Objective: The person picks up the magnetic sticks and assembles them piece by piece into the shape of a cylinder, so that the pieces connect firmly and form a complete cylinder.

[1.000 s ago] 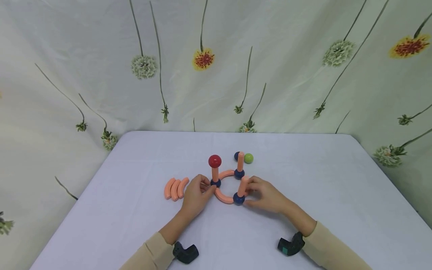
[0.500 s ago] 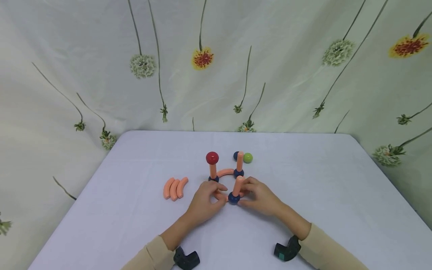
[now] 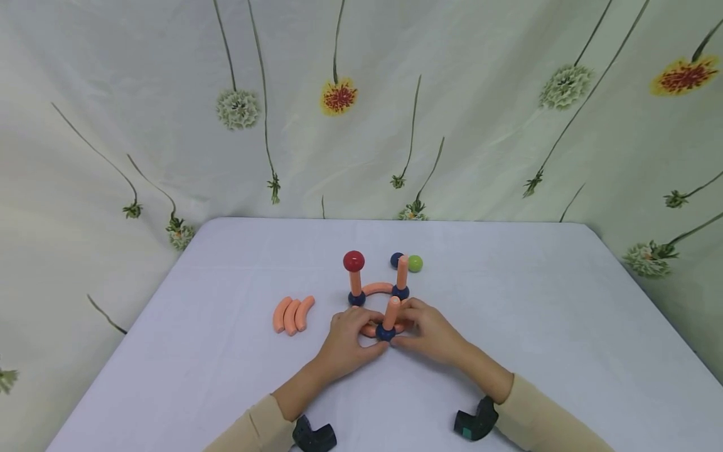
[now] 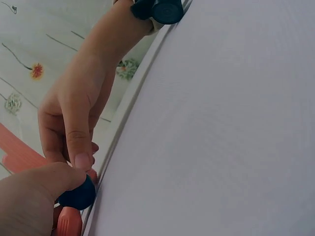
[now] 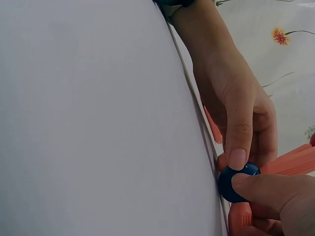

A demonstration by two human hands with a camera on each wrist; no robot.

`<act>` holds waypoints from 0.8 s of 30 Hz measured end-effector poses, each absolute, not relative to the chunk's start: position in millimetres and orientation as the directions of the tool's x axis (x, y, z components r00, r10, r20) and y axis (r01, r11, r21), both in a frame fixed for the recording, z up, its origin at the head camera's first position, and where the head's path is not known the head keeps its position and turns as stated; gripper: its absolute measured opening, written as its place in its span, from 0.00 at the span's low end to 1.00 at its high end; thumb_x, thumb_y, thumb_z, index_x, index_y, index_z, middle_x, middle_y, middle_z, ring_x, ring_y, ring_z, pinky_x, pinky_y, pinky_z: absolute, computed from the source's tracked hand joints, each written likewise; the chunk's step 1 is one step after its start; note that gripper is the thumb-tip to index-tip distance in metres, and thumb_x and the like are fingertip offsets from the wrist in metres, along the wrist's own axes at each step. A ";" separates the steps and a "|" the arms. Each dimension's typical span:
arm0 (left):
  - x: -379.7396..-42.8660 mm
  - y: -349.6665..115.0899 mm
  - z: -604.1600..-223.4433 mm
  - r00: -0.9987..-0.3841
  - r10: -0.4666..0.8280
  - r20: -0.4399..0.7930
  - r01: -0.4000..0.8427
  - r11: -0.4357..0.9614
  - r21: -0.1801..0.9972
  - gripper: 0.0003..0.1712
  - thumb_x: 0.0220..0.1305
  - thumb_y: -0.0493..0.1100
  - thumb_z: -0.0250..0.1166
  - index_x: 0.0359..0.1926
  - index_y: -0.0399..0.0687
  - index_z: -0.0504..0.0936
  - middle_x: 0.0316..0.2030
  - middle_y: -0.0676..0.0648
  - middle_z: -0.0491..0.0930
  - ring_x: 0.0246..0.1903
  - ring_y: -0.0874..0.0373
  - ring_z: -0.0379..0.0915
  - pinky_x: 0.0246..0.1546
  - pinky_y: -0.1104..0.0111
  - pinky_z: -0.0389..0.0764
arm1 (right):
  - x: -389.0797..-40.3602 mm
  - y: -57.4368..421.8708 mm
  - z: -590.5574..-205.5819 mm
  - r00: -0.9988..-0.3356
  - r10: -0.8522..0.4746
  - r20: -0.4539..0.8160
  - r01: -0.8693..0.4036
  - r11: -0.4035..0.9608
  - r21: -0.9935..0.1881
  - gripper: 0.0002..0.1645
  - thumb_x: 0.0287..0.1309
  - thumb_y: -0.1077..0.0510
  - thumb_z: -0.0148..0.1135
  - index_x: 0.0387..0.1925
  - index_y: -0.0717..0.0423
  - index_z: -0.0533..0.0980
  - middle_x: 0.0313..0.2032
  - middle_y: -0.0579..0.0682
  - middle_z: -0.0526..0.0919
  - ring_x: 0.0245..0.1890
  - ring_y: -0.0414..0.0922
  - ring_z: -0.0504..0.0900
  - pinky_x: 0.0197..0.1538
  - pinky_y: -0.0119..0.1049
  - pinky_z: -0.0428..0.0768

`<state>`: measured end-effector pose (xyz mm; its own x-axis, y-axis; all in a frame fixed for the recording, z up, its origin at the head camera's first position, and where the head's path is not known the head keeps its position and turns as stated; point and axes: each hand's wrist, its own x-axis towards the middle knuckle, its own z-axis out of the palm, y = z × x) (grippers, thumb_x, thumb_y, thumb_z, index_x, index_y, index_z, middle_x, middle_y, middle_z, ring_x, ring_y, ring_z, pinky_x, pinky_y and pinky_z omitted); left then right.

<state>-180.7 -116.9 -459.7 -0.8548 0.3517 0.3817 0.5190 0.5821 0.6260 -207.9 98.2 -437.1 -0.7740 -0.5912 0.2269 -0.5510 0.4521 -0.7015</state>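
Observation:
A toy frame of dark blue balls and peach rods stands on the table. Its front blue ball [image 3: 386, 333] carries an upright rod [image 3: 392, 312] and has curved rods on both sides. My left hand [image 3: 349, 342] pinches this ball from the left, its thumb on the ball in the left wrist view. From the right, my right hand [image 3: 429, 333] pinches the same ball; its thumb [image 5: 261, 189] presses on it. Behind, a red ball [image 3: 353, 261] tops the left upright rod [image 3: 355, 284], and the right upright rod [image 3: 402, 272] is bare on top. My fingers partly hide the curved rods.
Several loose curved rods [image 3: 291, 316] lie side by side, left of my left hand. Behind the frame rest a green ball [image 3: 415, 263] and another blue ball [image 3: 396, 258]. A white cloth [image 3: 536, 282] covers the table, with a flowered curtain [image 3: 480, 125] behind.
My left hand has moved right and forward from the left ball to the front ball. The front ball and its rod have shifted left, with my right hand still at it.

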 end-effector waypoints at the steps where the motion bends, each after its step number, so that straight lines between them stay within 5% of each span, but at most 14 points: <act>1: -180.6 -116.8 -459.5 -0.854 0.353 0.383 0.520 0.582 0.625 0.23 0.51 0.46 0.75 0.49 0.52 0.81 0.44 0.56 0.81 0.48 0.61 0.71 0.53 0.51 0.63 | -207.7 97.4 -437.0 -0.776 -0.589 0.224 -0.548 0.455 -0.702 0.15 0.52 0.60 0.73 0.44 0.57 0.82 0.45 0.46 0.77 0.42 0.41 0.77 0.46 0.35 0.77; 17: -179.4 -116.1 -458.9 -0.857 0.347 0.380 0.515 0.593 0.619 0.22 0.50 0.45 0.77 0.47 0.52 0.81 0.43 0.55 0.82 0.47 0.61 0.73 0.52 0.50 0.62 | -220.2 107.5 -429.2 -0.741 -0.619 0.258 -0.567 0.373 -0.734 0.13 0.51 0.63 0.73 0.41 0.55 0.82 0.35 0.45 0.82 0.35 0.42 0.77 0.41 0.35 0.77; 24: -178.6 -115.8 -455.5 -0.860 0.350 0.372 0.510 0.574 0.640 0.22 0.49 0.42 0.77 0.46 0.50 0.81 0.43 0.54 0.82 0.47 0.60 0.73 0.56 0.47 0.61 | -234.6 122.1 -413.4 -0.798 -0.573 0.189 -0.476 0.404 -0.781 0.12 0.55 0.63 0.69 0.41 0.62 0.81 0.39 0.53 0.83 0.37 0.46 0.78 0.44 0.40 0.78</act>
